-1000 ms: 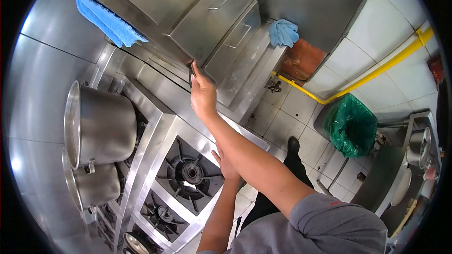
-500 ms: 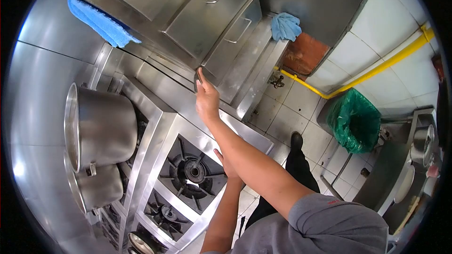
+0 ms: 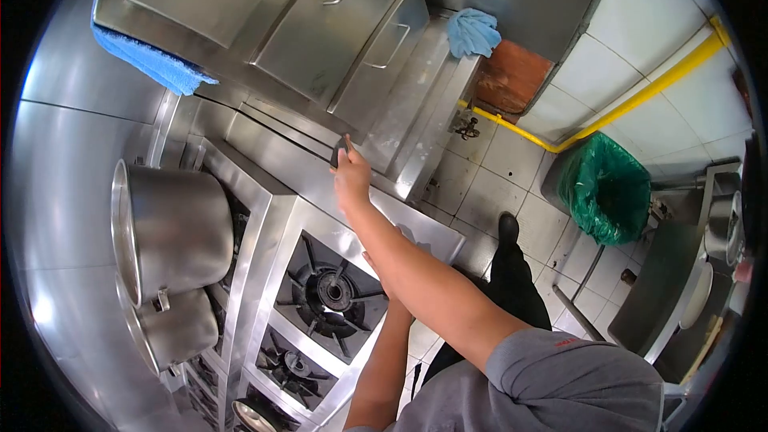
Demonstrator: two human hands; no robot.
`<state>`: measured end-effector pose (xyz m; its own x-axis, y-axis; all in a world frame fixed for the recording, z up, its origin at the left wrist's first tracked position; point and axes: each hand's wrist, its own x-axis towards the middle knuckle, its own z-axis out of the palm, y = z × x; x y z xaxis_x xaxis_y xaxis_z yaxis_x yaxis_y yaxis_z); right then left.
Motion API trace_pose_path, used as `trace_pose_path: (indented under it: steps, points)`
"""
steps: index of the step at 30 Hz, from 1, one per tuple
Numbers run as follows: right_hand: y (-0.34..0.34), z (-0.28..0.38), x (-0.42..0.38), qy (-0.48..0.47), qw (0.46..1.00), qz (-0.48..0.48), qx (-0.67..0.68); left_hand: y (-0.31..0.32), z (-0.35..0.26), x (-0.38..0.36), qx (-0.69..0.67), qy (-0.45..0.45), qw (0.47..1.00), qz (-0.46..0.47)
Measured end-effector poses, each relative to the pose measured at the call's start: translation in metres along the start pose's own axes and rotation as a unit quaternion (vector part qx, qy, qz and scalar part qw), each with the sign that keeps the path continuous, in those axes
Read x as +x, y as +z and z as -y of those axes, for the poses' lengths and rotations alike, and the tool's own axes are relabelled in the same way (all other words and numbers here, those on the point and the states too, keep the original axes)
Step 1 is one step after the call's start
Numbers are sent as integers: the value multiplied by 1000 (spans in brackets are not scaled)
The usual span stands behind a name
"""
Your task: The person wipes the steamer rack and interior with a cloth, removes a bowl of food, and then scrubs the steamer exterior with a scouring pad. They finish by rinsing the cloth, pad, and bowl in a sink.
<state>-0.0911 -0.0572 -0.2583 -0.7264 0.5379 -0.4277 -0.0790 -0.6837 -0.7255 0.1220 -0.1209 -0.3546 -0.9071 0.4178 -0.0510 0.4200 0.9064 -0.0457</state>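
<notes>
Dark object (image 3: 340, 149): sits clasped in right hand (image 3: 353, 181), beside lower corner of steel cabinet (image 3: 308, 56). Seems a holding step; calls for steady fingers and clearance from that corner in any next move. Looks small, partly covered, kind unclear. Cannot tell grasp of left hand (image 3: 378, 270), mostly hidden behind right forearm (image 3: 412, 264).

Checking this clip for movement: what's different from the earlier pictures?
The right hand, gripping a dark object, has slid slightly along the steel cabinet's lower edge, away from the wide drawer's corner. Nothing visibly grabbed or released. The left hand and large pot stayed put.
</notes>
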Motion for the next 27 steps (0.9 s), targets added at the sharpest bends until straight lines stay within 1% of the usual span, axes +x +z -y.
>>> trace_pose_path:
  steps: [2, 3, 4, 6, 7, 8, 9, 12, 13, 14, 16, 17, 18, 20, 21, 22, 24, 25, 26, 27]
  points:
    - [-5, -11, 12, 58, 997, -46, 19, -5, 0, 0, 5, -1, 1000, -1]
    - [-8, -11, 17, 105, 992, -57, 27, -9, -2, 1, 10, -3, 1000, -6]
    - [-9, -10, 20, 105, 992, -58, 29, -13, -2, 1, 16, -4, 1000, -11]
    - [-10, -3, 28, 166, 981, -86, 54, -15, -3, 3, 30, -3, 999, -19]
    - [-7, -2, 26, 164, 981, -87, 56, -11, -2, -1, 40, 6, 999, 19]
    - [-2, -3, 22, 143, 986, -54, 61, -6, -1, -2, 50, 16, 997, 57]
    - [1, 1, 18, 125, 990, -21, 65, -5, -1, -3, 40, 13, 998, 51]
    - [-3, 4, 14, 129, 991, -13, 30, 1, 1, -3, 9, 14, 1000, 18]
    - [-4, 2, 19, 123, 991, -35, 46, 1, 2, -2, 4, 12, 1000, 13]
    - [-7, 2, 23, 124, 991, -35, 47, 0, 1, -3, -1, 13, 1000, 7]
    - [-13, -5, 37, 228, 969, -80, 48, -1, 2, -2, -10, 13, 1000, -4]
    - [-11, -17, 41, 218, 970, -57, 86, 0, 2, -2, -17, 14, 1000, -8]
    - [-10, -5, 31, 219, 970, -57, 84, 2, 3, -3, -17, 13, 1000, -9]
    - [-3, 31, 4, 206, 973, 34, 100, 3, 2, -2, -20, 8, 1000, -11]
    - [1, 18, 7, 167, 982, 4, 84, 4, 2, -1, -25, 6, 1000, -12]
    - [-2, 12, 11, 168, 982, 3, 84, 3, 2, -1, -29, 2, 999, -17]
    - [-7, 1, 22, 143, 988, -57, -18, -1, 0, 1, -59, -11, 998, -33]
    - [-5, -5, 28, 103, 989, -104, 32, -4, -1, 2, -86, -23, 995, -44]
    - [-9, -8, 37, 101, 989, -104, 32, -7, -3, 3, -111, -32, 992, -54]
    - [-16, -4, 44, 183, 979, -87, 28, -7, -3, 3, -113, -31, 992, -56]
